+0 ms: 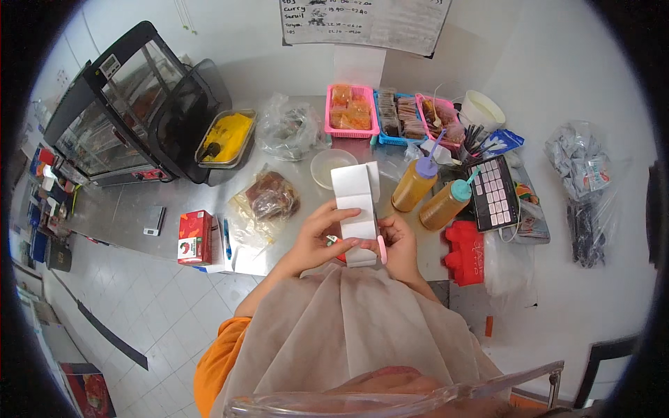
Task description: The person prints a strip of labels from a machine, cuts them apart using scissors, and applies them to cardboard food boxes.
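My left hand (321,235) grips a folded strip of white paper or label stock (355,204), which stands up in front of my chest with creases across it. At its right edge, my right hand (400,243) has its fingers curled around a pink-handled tool (382,250), possibly scissors; the blade part is hidden. Something small, red and printed shows behind the paper under my left fingers. Just beyond the strip sits a round translucent bowl or lid (324,167) on the steel table (292,251).
Two squeeze bottles (415,185) of yellow-brown sauce stand right, beside a keypad device (494,193). Packets fill baskets (353,133) behind. Left are a bagged brown item (269,196), a red box (194,237), a yellow-filled tray (227,136) and a glass display warmer (130,104).
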Tool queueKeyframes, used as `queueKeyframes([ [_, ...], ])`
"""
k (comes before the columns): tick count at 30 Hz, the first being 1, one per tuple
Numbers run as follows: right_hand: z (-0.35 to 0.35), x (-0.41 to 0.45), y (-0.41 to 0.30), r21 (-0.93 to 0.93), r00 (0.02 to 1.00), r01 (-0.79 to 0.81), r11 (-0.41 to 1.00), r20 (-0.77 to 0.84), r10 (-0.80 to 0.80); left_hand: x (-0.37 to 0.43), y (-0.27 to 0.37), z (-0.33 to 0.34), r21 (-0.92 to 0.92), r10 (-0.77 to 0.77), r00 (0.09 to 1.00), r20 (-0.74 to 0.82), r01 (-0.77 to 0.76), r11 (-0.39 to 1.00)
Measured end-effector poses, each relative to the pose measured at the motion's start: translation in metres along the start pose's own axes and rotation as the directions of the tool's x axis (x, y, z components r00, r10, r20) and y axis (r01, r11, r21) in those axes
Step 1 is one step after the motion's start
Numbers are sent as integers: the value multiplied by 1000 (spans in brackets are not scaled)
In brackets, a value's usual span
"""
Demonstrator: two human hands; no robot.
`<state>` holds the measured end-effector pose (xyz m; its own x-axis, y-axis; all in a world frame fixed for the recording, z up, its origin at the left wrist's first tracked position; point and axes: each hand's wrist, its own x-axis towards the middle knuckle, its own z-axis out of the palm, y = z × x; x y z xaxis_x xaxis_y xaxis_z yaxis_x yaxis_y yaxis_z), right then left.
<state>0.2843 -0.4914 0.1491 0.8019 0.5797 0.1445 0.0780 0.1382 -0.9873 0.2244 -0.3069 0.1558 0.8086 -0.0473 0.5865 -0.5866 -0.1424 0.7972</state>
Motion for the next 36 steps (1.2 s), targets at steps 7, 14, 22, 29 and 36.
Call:
queueKeyframes([
  [7,-5,2,2,74,988,14,997,153,-25,13,14,-15,-38,-262,944,-200,260,965],
  [14,-24,-14,8,-96,937,-176,980,287,197,32,18,-40,-267,-268,879,-394,169,949],
  [22,-29,-15,3,-157,940,-186,970,258,222,36,12,-42,-332,-292,829,-476,138,933],
  [29,-27,-13,-2,-149,945,-143,978,273,180,37,9,-43,-344,-332,818,-470,177,922],
  [36,-27,-8,-7,-220,943,-158,963,256,213,39,12,-40,-335,-322,850,-417,186,924],
])
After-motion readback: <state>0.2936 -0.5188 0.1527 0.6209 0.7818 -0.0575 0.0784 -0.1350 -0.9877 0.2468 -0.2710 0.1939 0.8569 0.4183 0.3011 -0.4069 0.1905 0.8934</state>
